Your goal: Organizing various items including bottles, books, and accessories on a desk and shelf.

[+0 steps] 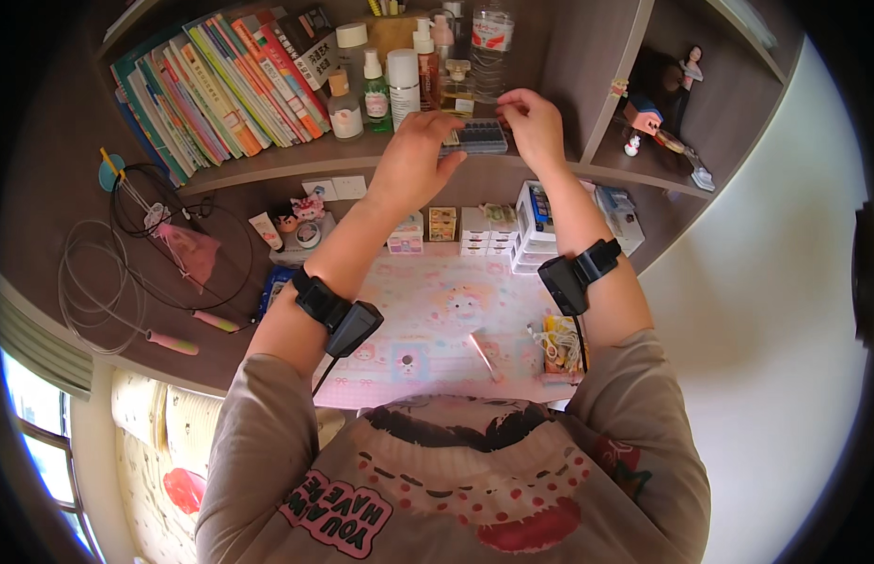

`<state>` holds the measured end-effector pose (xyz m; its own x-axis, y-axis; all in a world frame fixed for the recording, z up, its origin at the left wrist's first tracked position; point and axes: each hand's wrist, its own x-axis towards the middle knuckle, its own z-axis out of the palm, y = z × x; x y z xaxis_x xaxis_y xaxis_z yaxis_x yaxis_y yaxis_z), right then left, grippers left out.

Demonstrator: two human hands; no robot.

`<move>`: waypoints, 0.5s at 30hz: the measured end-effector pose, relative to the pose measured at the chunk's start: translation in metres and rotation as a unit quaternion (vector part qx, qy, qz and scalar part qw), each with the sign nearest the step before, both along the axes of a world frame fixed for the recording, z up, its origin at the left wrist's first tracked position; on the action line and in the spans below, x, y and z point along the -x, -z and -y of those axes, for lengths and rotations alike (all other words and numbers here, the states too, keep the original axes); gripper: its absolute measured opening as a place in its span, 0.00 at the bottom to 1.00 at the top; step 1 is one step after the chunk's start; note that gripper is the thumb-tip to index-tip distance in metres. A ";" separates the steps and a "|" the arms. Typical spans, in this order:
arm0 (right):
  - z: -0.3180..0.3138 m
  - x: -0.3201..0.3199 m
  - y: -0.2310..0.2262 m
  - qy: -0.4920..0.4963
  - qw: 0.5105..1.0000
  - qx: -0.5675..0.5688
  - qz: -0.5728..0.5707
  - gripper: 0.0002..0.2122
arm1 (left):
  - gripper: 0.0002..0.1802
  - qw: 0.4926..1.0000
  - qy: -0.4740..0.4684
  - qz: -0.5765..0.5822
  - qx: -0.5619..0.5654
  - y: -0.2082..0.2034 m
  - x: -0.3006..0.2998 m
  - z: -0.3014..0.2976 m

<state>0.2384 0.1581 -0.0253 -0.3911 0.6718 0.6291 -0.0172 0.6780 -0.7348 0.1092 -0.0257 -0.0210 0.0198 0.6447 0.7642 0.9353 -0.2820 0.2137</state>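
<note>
Likely light, stiff and slick, the case (484,137) is best held by its ends; the left hand (420,152) grips 1, the right hand's (535,124) hold is unclear.

Hands (414,158) around flat case (484,136) (on shelf (314,160))
</note>
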 end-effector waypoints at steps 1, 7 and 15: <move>0.002 0.000 -0.001 0.003 1.000 0.003 0.002 0.06 | 0.20 1.000 0.000 -0.004 -0.024 0.004 0.001 -0.004; 0.016 0.000 -0.003 0.099 0.982 -0.144 0.072 0.06 | 0.13 0.995 -0.030 -0.005 -0.095 0.010 -0.007 -0.009; 0.038 0.004 -0.020 0.128 0.974 -0.141 0.122 0.09 | 0.12 0.988 -0.104 0.003 -0.112 0.006 -0.009 -0.008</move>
